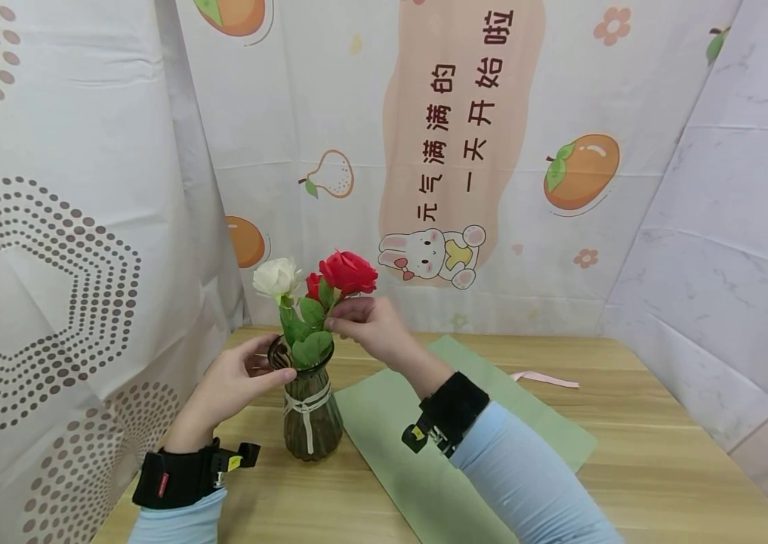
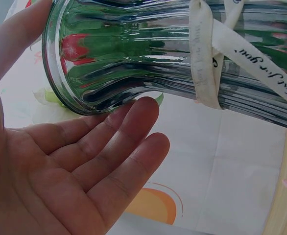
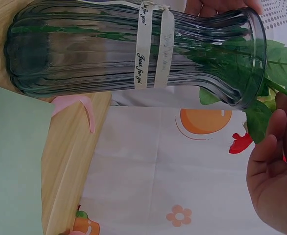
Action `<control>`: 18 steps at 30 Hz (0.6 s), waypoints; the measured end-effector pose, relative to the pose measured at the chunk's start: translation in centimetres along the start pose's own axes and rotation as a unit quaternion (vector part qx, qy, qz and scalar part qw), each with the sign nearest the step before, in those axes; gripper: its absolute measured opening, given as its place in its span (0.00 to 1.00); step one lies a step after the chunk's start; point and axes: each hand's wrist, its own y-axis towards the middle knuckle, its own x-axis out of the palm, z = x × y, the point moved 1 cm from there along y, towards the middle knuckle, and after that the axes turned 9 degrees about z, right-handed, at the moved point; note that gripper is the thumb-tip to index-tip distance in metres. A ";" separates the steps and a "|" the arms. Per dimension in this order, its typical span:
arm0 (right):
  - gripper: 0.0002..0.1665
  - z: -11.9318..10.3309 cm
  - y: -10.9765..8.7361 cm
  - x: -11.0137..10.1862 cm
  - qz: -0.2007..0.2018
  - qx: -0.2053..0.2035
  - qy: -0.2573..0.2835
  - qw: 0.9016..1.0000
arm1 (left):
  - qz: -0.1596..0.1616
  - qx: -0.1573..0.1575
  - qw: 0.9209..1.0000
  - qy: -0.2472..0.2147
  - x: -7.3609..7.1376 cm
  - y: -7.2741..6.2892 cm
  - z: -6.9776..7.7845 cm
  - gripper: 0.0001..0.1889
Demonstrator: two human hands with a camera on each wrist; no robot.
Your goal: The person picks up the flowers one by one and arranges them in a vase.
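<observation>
A ribbed, dark-tinted glass vase (image 1: 312,419) stands upright at the left of the table. My left hand (image 1: 237,381) holds it at the rim, thumb in front and fingers behind; in the left wrist view the fingers (image 2: 129,142) lie along the flared neck. Green stems and leaves show through the glass. My right hand (image 1: 373,329) pinches a stem just below a red rose (image 1: 348,272), above the mouth of the vase. Beside it in the vase rises a white rose (image 1: 277,278), and a smaller red bloom (image 1: 313,285) shows between them. A printed ribbon (image 2: 258,66) is tied round the vase.
A green sheet (image 1: 448,461) lies on the wooden table (image 1: 655,453), under my right forearm. A pink ribbon strip (image 1: 547,379) lies behind it. Patterned cloth (image 1: 329,91) hangs along the back and both sides.
</observation>
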 end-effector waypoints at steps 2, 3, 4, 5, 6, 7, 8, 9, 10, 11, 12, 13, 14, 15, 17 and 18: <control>0.07 0.0 0.0 0.1 -0.001 0.000 -0.003 1.000 | -0.001 0.000 1.000 0.000 0.0 0.0 0.1 0.39; 0.07 0.1 0.0 0.2 -0.003 0.000 -0.006 1.000 | -0.002 0.000 1.000 -0.001 -0.1 -0.1 0.1 0.39; 0.07 0.1 -0.1 0.2 -0.004 -0.001 -0.009 1.000 | -0.002 0.000 1.000 -0.001 -0.1 -0.1 0.1 0.39; 0.07 0.1 -0.1 0.2 -0.005 0.000 -0.014 1.000 | -0.002 0.000 1.000 -0.001 -0.1 -0.1 0.2 0.39; 0.07 0.2 -0.1 0.3 -0.007 0.000 -0.019 1.000 | -0.001 0.001 1.000 -0.001 -0.1 -0.1 0.2 0.39; 0.07 0.2 -0.1 0.3 -0.007 0.000 -0.025 1.000 | -0.001 0.001 1.000 -0.001 -0.1 -0.1 0.2 0.39; 0.07 0.2 -0.2 0.4 -0.008 0.000 -0.030 1.000 | -0.001 0.001 1.000 0.000 -0.1 -0.1 0.2 0.39; 0.07 0.2 -0.2 0.4 -0.010 0.000 -0.034 0.999 | -0.001 0.000 1.000 0.001 -0.1 -0.1 0.2 0.39; 0.07 0.2 -0.2 0.5 -0.011 0.000 -0.036 0.999 | 0.000 0.000 1.000 0.002 -0.1 -0.1 0.2 0.39; 0.07 0.2 -0.2 0.6 -0.013 -0.001 -0.037 0.999 | 0.000 -0.001 1.000 0.003 -0.1 -0.1 0.2 0.39; 0.07 0.2 -0.3 0.6 -0.015 -0.002 -0.037 0.999 | 0.000 -0.002 1.000 0.004 -0.1 -0.1 0.2 0.39; 0.07 0.3 -0.3 0.7 -0.016 -0.004 -0.037 0.999 | 0.000 -0.003 1.000 0.006 -0.1 -0.1 0.1 0.39; 0.07 0.3 -0.3 0.8 -0.019 -0.005 -0.034 0.999 | 0.000 -0.003 1.000 0.007 -0.1 -0.1 0.1 0.39; 0.07 0.3 -0.3 0.9 -0.021 -0.007 -0.034 0.999 | 0.000 -0.003 1.000 0.009 -0.1 -0.1 0.1 0.39; 0.06 0.3 -0.3 1.0 -0.025 -0.010 -0.038 0.999 | 0.000 -0.004 1.000 0.010 -0.1 -0.1 0.1 0.39; 0.06 0.3 -0.3 1.0 -0.027 -0.012 -0.042 0.999 | 0.000 -0.004 1.000 0.010 -0.1 -0.1 0.1 0.39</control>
